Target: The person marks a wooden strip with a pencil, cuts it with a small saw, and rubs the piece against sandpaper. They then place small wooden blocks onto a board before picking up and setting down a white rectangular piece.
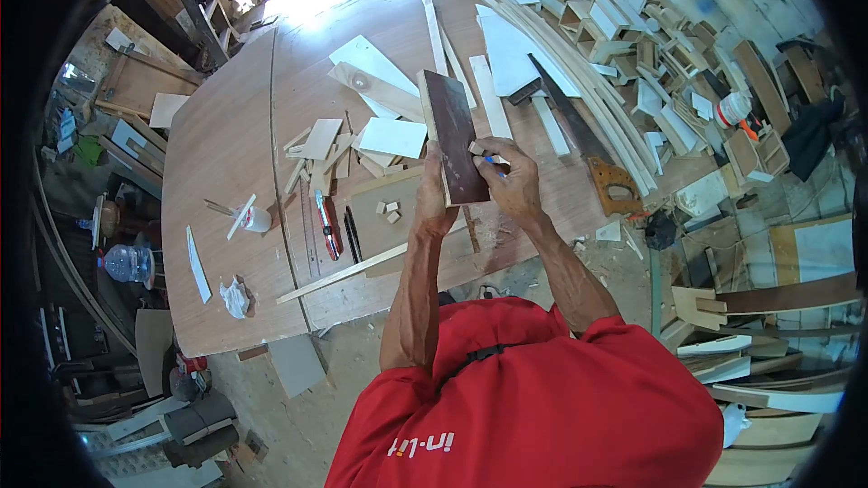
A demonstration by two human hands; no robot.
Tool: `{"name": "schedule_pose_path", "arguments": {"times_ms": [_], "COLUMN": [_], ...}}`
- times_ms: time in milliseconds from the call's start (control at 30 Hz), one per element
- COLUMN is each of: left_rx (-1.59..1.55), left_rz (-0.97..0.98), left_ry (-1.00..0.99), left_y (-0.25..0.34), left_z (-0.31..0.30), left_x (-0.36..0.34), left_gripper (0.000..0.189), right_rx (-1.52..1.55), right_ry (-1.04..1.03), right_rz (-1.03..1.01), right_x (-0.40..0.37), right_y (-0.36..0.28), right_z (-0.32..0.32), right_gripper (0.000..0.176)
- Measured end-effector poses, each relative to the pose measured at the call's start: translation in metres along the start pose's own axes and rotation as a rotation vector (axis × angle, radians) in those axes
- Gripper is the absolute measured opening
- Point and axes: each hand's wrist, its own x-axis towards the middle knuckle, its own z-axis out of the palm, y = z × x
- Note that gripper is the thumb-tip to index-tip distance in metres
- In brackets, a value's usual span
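My left hand (pixel 436 197) grips the lower end of a sanding block (pixel 449 131), a long pale wooden block with a dark brown face smudged with pale dust. It is raised over the table, its dark face turned towards my right hand (pixel 514 183). Pinched in the right fingertips is a small wooden piece (pixel 476 148), right at the edge of the dark face. A bit of blue shows among those fingers. Several small wooden pieces (pixel 389 210) like it lie on a brown board (pixel 369 248) below my left hand.
A red utility knife (pixel 327 228), dark pencils (pixel 351 233) and a metal ruler (pixel 310 239) lie left of the board. Wood offcuts (pixel 321 140) are scattered beyond. On the right are a handsaw (pixel 615 185), long strips (pixel 588 81) and small wooden boxes (pixel 610 18). A white cup (pixel 257 219) stands left.
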Motion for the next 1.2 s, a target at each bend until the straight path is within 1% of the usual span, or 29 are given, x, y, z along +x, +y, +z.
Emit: {"name": "schedule_pose_path", "arguments": {"times_ms": [67, 133, 200, 233, 300, 333, 400, 433, 500, 533, 600, 633, 700, 733, 800, 900, 933, 1000, 1033, 1100, 1133, 1167, 1200], "left_rx": [-0.009, -0.009, -0.007, -0.011, -0.016, 0.029, 0.074, 0.113, 0.159, 0.128, 0.094, 0.055, 0.014, 0.021, 0.031, 0.057, 0.009, -0.041, -0.049, -0.058, -0.040, -0.023, -0.023], "left_rz": [-0.007, 0.001, 0.011, -0.011, -0.033, -0.037, -0.044, -0.024, -0.011, 0.008, 0.020, 0.027, 0.035, 0.027, 0.020, 0.023, -0.005, -0.033, -0.037, -0.045, -0.040, -0.034, -0.034], "left_ry": [-0.048, -0.053, -0.058, -0.062, -0.068, -0.044, -0.020, 0.006, 0.029, 0.019, 0.021, 0.021, 0.017, -0.019, -0.056, -0.024, -0.006, 0.013, 0.005, -0.004, -0.054, -0.102, -0.101], "left_y": [-0.004, -0.007, -0.008, -0.009, -0.014, -0.019, -0.030, -0.036, -0.038, -0.037, -0.035, -0.031, -0.029, -0.031, -0.033, -0.038, -0.037, -0.032, -0.029, -0.031, -0.035, -0.038, -0.037], "left_z": [0.002, 0.009, 0.011, 0.012, 0.011, 0.007, 0.006, 0.007, 0.006, 0.006, 0.009, 0.013, 0.015, 0.013, 0.011, 0.015, 0.019, 0.026, 0.029, 0.027, 0.021, 0.016, 0.017], "left_x": [0.001, -0.001, -0.003, -0.003, -0.002, -0.001, 0.001, 0.002, 0.000, 0.000, -0.004, -0.005, -0.005, -0.006, -0.006, -0.009, -0.011, -0.015, -0.018, -0.018, -0.014, -0.013, -0.013], "left_gripper": [0.055, 0.055, 0.056, 0.056, 0.055, 0.055, 0.056, 0.055, 0.055, 0.054, 0.052, 0.052, 0.051, 0.051, 0.051, 0.047, 0.047, 0.047, 0.047, 0.047, 0.049, 0.052, 0.052], "right_rx": [-0.010, -0.015, -0.070, -0.073, -0.091, -0.090, -0.207, -0.207, -0.279, -0.282, -0.223, -0.223, -0.070, -0.073, -0.403, -0.346, -0.346, -0.212, -0.211, -0.212, -0.213, -0.238, -0.263], "right_ry": [0.034, 0.067, 0.013, 0.017, 0.054, 0.055, 0.162, 0.159, 0.192, 0.197, 0.042, 0.040, 0.010, 0.011, -0.184, -0.199, -0.199, -0.096, -0.098, -0.076, -0.075, -0.050, -0.024], "right_rz": [0.000, -0.001, 0.093, 0.095, 0.019, 0.019, -0.010, -0.010, 0.057, 0.049, -0.031, -0.028, 0.128, 0.126, 0.026, -0.027, -0.029, 0.134, 0.134, 0.090, 0.090, 0.039, -0.012], "right_x": [-0.002, -0.004, -0.006, -0.007, -0.009, -0.008, -0.006, -0.006, -0.007, -0.008, -0.023, -0.024, -0.019, -0.015, -0.005, -0.002, -0.003, -0.007, -0.009, -0.012, -0.013, -0.014, -0.014], "right_y": [0.009, 0.005, 0.000, 0.002, 0.005, 0.005, 0.005, 0.004, 0.002, 0.000, -0.005, -0.008, -0.016, -0.018, -0.018, -0.020, -0.021, -0.022, -0.021, -0.016, -0.014, -0.012, -0.012], "right_z": [-0.003, -0.007, -0.013, -0.014, -0.014, -0.013, -0.012, -0.012, -0.010, -0.012, -0.015, -0.017, -0.026, -0.033, -0.044, -0.045, -0.044, -0.042, -0.040, -0.038, -0.038, -0.038, -0.037], "right_gripper": [0.017, 0.015, 0.013, 0.013, 0.013, 0.013, 0.010, 0.010, 0.009, 0.009, 0.010, 0.010, 0.016, 0.016, 0.020, 0.020, 0.020, 0.019, 0.019, 0.019, 0.019, 0.019, 0.019]}}
